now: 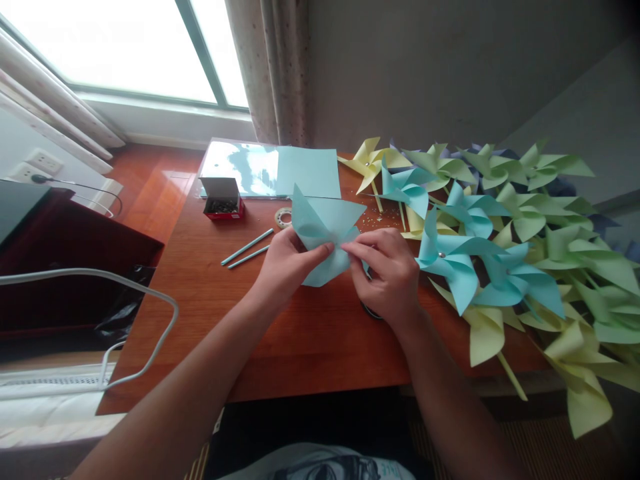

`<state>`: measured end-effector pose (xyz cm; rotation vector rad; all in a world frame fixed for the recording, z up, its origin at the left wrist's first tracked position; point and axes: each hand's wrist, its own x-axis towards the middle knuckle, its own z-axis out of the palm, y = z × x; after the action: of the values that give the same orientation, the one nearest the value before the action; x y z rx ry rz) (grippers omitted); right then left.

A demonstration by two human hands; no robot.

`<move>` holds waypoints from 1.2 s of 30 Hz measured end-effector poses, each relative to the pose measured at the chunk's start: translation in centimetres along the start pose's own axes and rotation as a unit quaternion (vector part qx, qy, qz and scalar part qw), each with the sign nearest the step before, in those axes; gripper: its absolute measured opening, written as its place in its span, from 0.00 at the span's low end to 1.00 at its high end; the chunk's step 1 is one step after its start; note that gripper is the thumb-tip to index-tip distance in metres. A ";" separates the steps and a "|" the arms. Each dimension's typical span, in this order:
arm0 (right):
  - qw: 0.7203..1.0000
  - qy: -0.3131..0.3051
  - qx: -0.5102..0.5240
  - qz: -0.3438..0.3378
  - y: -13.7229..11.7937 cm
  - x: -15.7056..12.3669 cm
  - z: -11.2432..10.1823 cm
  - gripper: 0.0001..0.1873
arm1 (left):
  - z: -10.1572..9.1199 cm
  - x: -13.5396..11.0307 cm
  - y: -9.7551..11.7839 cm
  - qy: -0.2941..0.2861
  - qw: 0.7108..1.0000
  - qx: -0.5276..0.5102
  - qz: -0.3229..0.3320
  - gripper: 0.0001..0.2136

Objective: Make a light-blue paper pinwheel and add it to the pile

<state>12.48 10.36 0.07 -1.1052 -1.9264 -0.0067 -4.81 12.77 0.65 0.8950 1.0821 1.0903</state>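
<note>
A light-blue paper pinwheel (pixel 325 217), its blades folded in toward the middle, is held up above the wooden table. My left hand (pixel 295 260) grips it from the left, thumb pressed near the centre and the other fingers hidden behind the paper. From the right, my right hand (pixel 383 267) pinches at the same centre with thumb and forefinger. Anything small between those fingertips cannot be made out. A dark round object (pixel 371 311) shows partly beneath my right hand. Two light-blue sticks (pixel 247 247) lie left of my left hand, beside a tape roll (pixel 283 217).
An open red box (pixel 223 203) with small dark pieces stands at the table's left. Behind it lie a clear packet (pixel 243 163) and blue paper sheets (pixel 310 170). Finished yellow, blue and green pinwheels (pixel 453 257) crowd the right side. A white cable (pixel 167 300) loops at the left.
</note>
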 end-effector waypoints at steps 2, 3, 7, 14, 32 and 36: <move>0.999 0.021 0.027 0.027 0.0 0.2 -0.5 0.12 | -0.1 0.0 0.0 -0.004 1.000 0.023 0.009 0.11; 0.998 0.035 0.037 0.046 0.0 0.4 -0.9 0.11 | -0.1 0.0 0.0 -0.011 0.999 0.036 0.013 0.10; 0.987 0.091 0.058 0.121 0.8 0.7 -1.9 0.10 | -0.1 -0.2 -0.1 -0.084 0.992 0.088 0.018 0.08; 0.992 0.051 0.029 0.109 1.5 0.9 -1.9 0.10 | -0.2 -0.5 -0.5 -0.167 0.954 0.235 0.081 0.03; 0.996 0.065 0.050 0.039 0.4 0.8 -1.6 0.10 | -0.3 0.0 -1.1 -0.134 0.971 0.194 0.047 0.07; 0.998 0.049 0.027 -0.003 0.2 0.5 -1.3 0.12 | -0.2 0.1 -0.7 -0.095 0.986 0.135 0.016 0.06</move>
<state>13.39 10.33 1.14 -1.0430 -1.8319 -0.0122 -4.82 12.70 -0.09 1.2096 1.0743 0.8754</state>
